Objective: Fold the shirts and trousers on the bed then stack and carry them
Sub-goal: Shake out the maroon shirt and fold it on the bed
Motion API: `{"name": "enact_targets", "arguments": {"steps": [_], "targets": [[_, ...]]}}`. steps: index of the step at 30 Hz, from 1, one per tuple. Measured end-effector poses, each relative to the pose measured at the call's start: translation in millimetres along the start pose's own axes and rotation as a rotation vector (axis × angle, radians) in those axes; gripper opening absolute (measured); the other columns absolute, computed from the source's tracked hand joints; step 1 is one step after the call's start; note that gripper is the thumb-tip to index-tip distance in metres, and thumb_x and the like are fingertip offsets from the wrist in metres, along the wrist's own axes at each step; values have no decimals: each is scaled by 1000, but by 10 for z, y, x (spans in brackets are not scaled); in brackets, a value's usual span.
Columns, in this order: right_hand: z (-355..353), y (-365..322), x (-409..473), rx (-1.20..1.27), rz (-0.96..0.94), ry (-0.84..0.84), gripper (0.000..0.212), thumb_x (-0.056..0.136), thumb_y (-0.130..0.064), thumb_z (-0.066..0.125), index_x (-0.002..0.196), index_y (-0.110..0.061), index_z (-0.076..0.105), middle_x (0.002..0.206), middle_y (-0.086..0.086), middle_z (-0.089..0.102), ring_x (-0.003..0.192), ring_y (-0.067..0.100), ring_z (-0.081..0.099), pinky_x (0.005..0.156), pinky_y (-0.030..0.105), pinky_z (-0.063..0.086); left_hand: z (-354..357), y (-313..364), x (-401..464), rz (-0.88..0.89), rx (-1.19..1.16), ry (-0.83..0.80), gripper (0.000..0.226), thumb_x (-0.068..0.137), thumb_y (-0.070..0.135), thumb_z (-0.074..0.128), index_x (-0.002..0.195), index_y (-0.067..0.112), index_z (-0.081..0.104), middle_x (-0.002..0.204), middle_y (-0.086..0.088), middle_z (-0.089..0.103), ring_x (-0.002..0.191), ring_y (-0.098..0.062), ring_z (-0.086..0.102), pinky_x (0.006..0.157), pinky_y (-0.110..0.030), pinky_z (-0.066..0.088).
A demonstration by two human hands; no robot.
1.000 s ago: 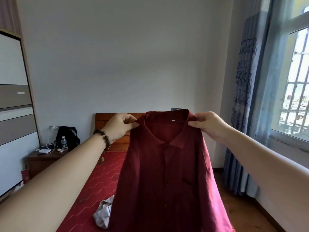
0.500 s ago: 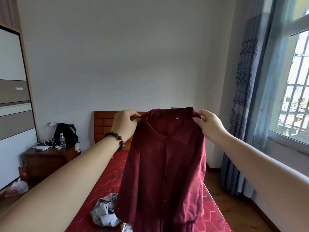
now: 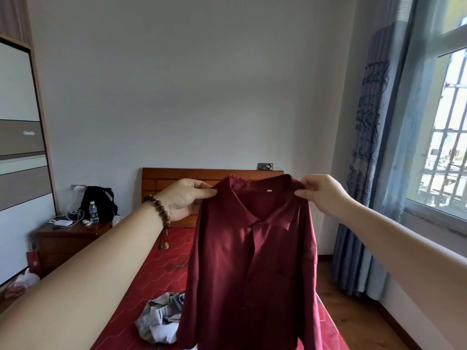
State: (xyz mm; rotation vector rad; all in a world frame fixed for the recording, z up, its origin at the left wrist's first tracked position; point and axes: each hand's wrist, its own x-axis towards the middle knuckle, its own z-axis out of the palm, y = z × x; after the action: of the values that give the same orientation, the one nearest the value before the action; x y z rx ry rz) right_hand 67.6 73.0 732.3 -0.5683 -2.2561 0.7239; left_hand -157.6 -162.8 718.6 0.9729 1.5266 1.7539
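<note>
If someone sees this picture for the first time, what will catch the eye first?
The dark red shirt hangs in the middle, pinched at its shoulders by the left hand and the right hand. Below it lies the red bed, with a crumpled grey garment near its foot.

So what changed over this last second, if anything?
The view dipped, showing more of the bed and the grey crumpled garment lying on it. The maroon shirt now hangs flatter. The left hand and right hand kept their grip, pinching its shoulders.
</note>
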Motion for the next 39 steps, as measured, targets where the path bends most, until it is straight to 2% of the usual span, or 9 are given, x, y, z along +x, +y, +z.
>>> {"name": "enact_targets", "arguments": {"steps": [5, 11, 14, 20, 24, 28, 31, 36, 39], "targets": [[213, 52, -53, 345, 154, 60, 22, 93, -8, 57, 76, -19, 63, 76, 9, 64, 66, 21, 57, 67, 32, 47, -27, 13, 30, -30, 34, -61, 11, 64, 10, 77, 69, 10, 68, 75, -8, 72, 64, -14, 69, 58, -25, 57], [208, 103, -74, -30, -74, 83, 8, 95, -20, 55, 88, -23, 57, 76, -3, 60, 65, 8, 50, 57, 14, 36, -80, 14, 21, -19, 5, -91, 14, 74, 15, 67, 82, 4, 64, 79, -8, 72, 70, -15, 69, 68, -25, 57], [151, 136, -75, -47, -135, 37, 9, 94, -23, 57, 87, -20, 61, 75, 5, 64, 65, 14, 51, 60, 24, 39, -83, -5, -17, -46, 25, -138, 18, 78, 16, 62, 89, 2, 62, 84, -10, 68, 74, -16, 67, 74, -26, 56], [33, 108, -197, 675, 107, -245, 16, 91, -28, 61, 82, -19, 71, 77, 8, 66, 61, 14, 63, 58, 26, 55, -70, -44, -88, -80, 63, -196, 15, 79, 21, 66, 85, 8, 71, 89, -9, 71, 83, -18, 67, 74, -26, 57], [-23, 156, -215, 740, 229, -455, 51, 74, -37, 74, 111, -2, 67, 103, 21, 69, 87, 28, 69, 83, 44, 57, -60, -68, -119, -147, 88, -338, 45, 65, 39, 85, 91, 5, 71, 92, -11, 72, 84, -21, 70, 76, -32, 57], [-35, 217, -234, 739, 219, -579, 70, 64, -32, 87, 119, 3, 61, 108, 23, 66, 88, 28, 68, 84, 44, 57, -18, -150, -82, -138, 154, -419, 71, 61, 21, 90, 115, -11, 57, 102, -20, 69, 86, -26, 70, 82, -36, 57], [26, 251, -232, 775, 229, -555, 56, 67, -28, 86, 112, -3, 65, 104, 21, 68, 84, 26, 69, 80, 41, 57, 56, -211, -51, -104, 178, -300, 45, 66, 17, 84, 104, -2, 69, 100, -17, 72, 86, -24, 71, 78, -33, 57], [447, 132, -220, 67, 95, 142, 14, 80, -24, 74, 80, -15, 63, 82, 9, 68, 77, 27, 64, 70, 34, 50, 483, -407, 25, 148, 646, 320, 33, 77, 23, 77, 82, -6, 64, 72, -12, 63, 67, -21, 58, 63, -29, 43], [683, -68, -277, 135, 110, 268, 11, 79, -23, 70, 79, -17, 60, 78, 1, 65, 77, 24, 62, 65, 29, 45, 805, -465, 13, 285, 654, 493, 29, 81, 24, 71, 81, -3, 63, 73, -15, 65, 68, -30, 60, 60, -38, 44]]}}
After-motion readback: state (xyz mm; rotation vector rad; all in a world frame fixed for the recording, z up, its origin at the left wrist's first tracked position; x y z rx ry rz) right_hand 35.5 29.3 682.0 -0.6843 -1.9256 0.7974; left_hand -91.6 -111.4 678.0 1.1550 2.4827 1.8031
